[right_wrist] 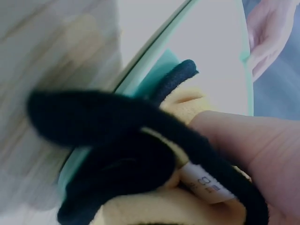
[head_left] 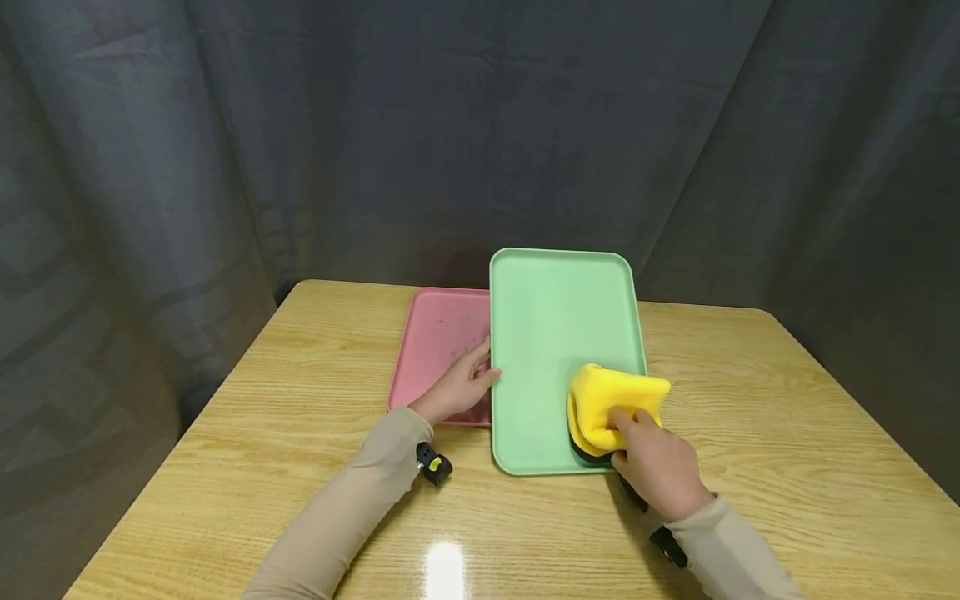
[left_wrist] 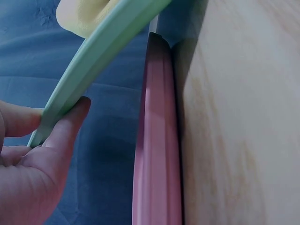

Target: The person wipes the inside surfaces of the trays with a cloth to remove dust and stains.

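The left hand (head_left: 461, 387) is pinching the green tray (head_left: 555, 325) at left — the right hand (head_left: 662, 465) is pinching yellow cloth (head_left: 611, 393), near right.

We saw a plain beige left sleeve (head_left: 352, 504), close-fitting and reaching the wrist, and a right sleeve (head_left: 731, 546) of the same beige, softly creased. Beside the left cuff we noted a small, boxy black device (head_left: 433, 463) marked with a yellow-green spot; by the right cuff, another black unit (head_left: 668, 547). The fingers (left_wrist: 70, 124) were bare.
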`<state>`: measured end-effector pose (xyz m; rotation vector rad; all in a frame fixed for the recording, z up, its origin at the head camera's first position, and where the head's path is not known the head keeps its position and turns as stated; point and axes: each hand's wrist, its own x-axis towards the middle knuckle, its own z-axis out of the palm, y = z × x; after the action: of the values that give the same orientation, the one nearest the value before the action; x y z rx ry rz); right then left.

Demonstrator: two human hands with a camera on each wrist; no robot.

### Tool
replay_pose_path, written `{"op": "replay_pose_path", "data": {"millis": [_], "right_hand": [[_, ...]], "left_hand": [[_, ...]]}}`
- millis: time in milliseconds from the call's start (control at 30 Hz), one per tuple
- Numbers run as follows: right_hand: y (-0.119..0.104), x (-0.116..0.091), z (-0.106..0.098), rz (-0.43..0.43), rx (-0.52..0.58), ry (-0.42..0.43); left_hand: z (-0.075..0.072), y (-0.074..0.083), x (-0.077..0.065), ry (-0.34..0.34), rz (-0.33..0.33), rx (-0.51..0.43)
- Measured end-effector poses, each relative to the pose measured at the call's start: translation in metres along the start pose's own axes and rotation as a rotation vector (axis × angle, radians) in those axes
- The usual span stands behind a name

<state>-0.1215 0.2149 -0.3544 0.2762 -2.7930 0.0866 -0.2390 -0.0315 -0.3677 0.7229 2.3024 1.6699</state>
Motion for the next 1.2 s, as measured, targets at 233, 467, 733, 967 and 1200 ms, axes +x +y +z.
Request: {"op": "replay_pose_path", "data": {"millis": [233, 467, 733, 967, 1200], "right_hand": [[0.005, 0.0, -0.001, 0.012, 0.029, -0.01], [0.02, 0.009, -0.019, 0.041, 0.295, 0.042], [0.032, 0.024, -0.06, 0.111, 0.481, 0.203], [0.024, 0.037, -0.088, 0.191, 0.561, 0.447], [0.015, 0.037, -0.092, 0.28, 0.619, 0.463]], "left_hand": [[0.001, -0.001, -0.001, 0.03, -0.024, 0.026], [0.001, -0.004, -0.004, 0.048, -0.123, -0.141], [0.011, -0.005, 0.009, 0.014, -0.156, -0.261], [0.029, 0.002, 0.036, 0.0, -0.237, -0.282], [0.044, 0.004, 0.06, -0.001, -0.364, -0.274]]}}
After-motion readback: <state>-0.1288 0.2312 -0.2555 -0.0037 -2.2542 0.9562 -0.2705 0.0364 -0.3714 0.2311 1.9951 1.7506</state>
